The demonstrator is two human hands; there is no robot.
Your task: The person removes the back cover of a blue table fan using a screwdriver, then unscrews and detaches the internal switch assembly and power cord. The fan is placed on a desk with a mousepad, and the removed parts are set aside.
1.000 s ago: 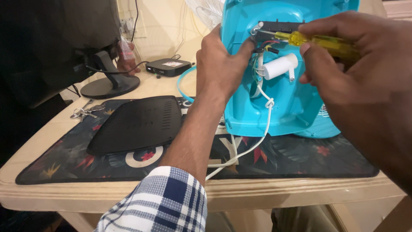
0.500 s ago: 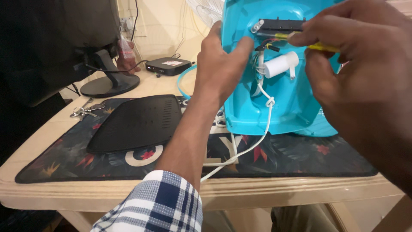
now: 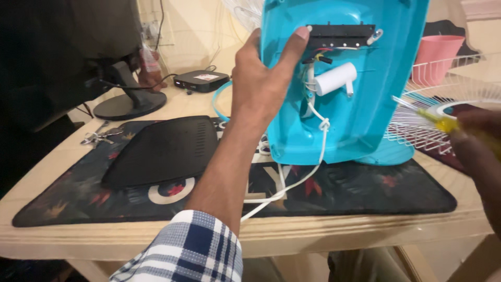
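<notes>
**Open turquoise fan base held up on the desk mat**

While it stands tilted on the dark leaf-patterned mat (image 3: 365,193), the turquoise plastic fan base (image 3: 396,78) shows its hollow inside to the camera. Near the top of the cavity sits a black switch strip (image 3: 342,35) with a small metal fitting at its right end; below it lies a white cylindrical capacitor (image 3: 334,78), and thin wires run between them. A white power cord (image 3: 308,175) is knotted near the lower edge of the shell and trails out across the mat.

The left hand (image 3: 261,89) grips the shell's left edge, thumb on the outside and fingers spread over the rim, the forefinger tip touching the left end of the black strip. The right hand (image 3: 477,138) is off to the right, well apart from the shell, closed around a yellow-handled screwdriver (image 3: 436,119), in front of a white wire fan guard (image 3: 449,112).

A black curved cover (image 3: 162,151) lies on the mat to the left.
</notes>
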